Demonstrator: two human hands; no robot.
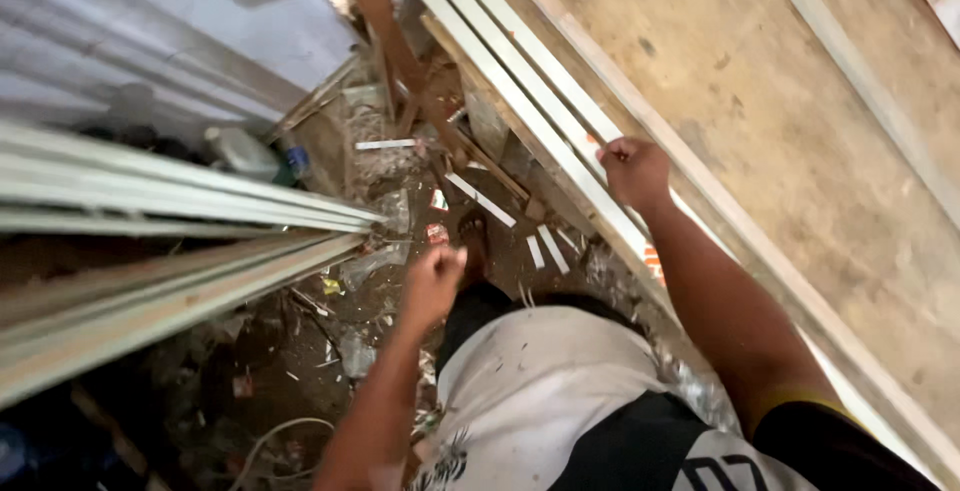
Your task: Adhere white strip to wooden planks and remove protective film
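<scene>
Right hand gripping white aluminium strips at a plywood bench edge.
Right hand [634, 171] is curling shut on the white aluminium profiles [520, 81] lying along the plywood worktop [760, 101]. Left hand [432, 281] is hanging fisted, apparently holding nothing, over the littered dirt floor [300, 351]; a clear plastic bottle [245, 151] is lying beyond it, more metal lengths [150, 201] to its left.

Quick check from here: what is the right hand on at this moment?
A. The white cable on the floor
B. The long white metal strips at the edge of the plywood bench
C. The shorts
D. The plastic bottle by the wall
B: the right hand is closed on the long white metal strips lying along the edge of the plywood bench, while the left hand is a fist in the air over the littered floor.
</scene>
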